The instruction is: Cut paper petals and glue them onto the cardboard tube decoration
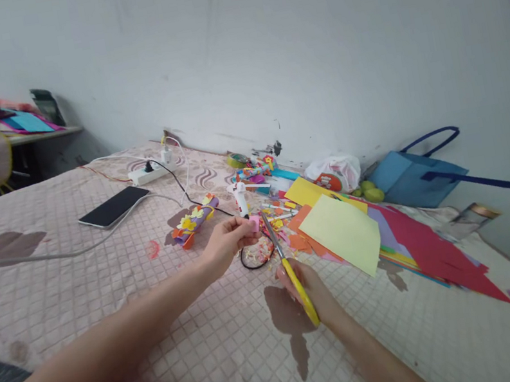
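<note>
My left hand point(225, 241) pinches a small pink paper piece point(254, 223) just above the bedspread. My right hand point(308, 289) grips yellow-handled scissors point(288, 267). Their blades point up toward the pink piece and their tips reach it. Below the blades lies a black ring point(256, 253) filled with colourful paper scraps. A pale yellow paper sheet point(343, 233) lies just to the right of the hands, on top of other coloured sheets.
A glue gun point(240, 198), markers and a purple roll with paper flowers point(194, 220) lie behind the hands. A phone point(113, 207) and a power strip point(152, 172) with cables sit farther left. Red paper sheets point(433, 249), a blue bag point(416, 174) and a plastic bag point(335, 172) are at the right.
</note>
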A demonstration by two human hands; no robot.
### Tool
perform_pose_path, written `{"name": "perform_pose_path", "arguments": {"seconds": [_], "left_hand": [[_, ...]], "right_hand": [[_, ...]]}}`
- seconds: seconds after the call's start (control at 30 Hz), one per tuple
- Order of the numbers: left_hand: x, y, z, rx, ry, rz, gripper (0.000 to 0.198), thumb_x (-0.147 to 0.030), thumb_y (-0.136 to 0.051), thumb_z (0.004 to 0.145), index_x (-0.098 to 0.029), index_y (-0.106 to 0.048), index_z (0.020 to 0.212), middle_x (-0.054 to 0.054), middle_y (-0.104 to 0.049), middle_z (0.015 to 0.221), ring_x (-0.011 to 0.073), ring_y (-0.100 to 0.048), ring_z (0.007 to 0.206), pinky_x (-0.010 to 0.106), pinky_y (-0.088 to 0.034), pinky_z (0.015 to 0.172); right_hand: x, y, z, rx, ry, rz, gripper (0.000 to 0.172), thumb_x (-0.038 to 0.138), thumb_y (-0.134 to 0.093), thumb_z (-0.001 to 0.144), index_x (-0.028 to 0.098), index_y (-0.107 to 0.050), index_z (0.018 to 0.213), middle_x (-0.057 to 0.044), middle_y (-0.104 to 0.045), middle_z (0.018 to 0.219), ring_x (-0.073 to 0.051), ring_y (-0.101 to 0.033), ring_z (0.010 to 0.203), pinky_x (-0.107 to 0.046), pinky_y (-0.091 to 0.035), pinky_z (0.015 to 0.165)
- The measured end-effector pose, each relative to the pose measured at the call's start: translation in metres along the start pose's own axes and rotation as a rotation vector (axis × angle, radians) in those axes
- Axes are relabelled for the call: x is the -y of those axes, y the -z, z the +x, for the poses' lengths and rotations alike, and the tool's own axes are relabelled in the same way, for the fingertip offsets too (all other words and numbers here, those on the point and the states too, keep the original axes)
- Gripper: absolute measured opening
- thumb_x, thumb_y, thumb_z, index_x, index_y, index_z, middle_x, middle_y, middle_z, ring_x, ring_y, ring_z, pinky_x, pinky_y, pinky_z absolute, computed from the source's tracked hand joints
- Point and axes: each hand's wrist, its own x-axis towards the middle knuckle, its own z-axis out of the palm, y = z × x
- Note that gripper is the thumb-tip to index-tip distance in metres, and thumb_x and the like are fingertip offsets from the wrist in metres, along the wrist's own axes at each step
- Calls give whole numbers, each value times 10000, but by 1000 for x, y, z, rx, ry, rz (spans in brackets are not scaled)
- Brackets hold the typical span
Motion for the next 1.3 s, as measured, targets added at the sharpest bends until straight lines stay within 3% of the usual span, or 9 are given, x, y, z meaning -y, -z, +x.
{"name": "perform_pose_path", "arguments": {"seconds": [0.63, 0.9, 1.3], "left_hand": [[-5, -7, -5, 1, -30, -42, 208, -210, -700, 679, -108, -518, 684, 30, -624, 662, 90, -604, 604, 221, -494, 642], [-4, -8, -6, 1, -36, -41, 217, -218, -703, 675, -109, -516, 687, 30, -630, 654, 94, -609, 603, 224, -499, 646], [-3, -7, -5, 4, -40, -45, 229, -218, -718, 653, -111, -517, 677, 34, -637, 665, 99, -615, 612, 235, -506, 659]], "right_hand": [[2, -2, 0, -18, 72, -97, 270, 424, -486, 781, 186, -464, 655, 16, -495, 570, -116, -421, 512, -233, -319, 487], [-1, -3, -1, 0, 24, -37, 333, 487, -480, 781, 199, -414, 627, 48, -385, 526, -96, -352, 477, -210, -279, 434], [-3, -2, 0, -8, 20, -46, 359, 506, -467, 787, 203, -399, 607, 51, -364, 512, -95, -340, 463, -211, -268, 423]]}}
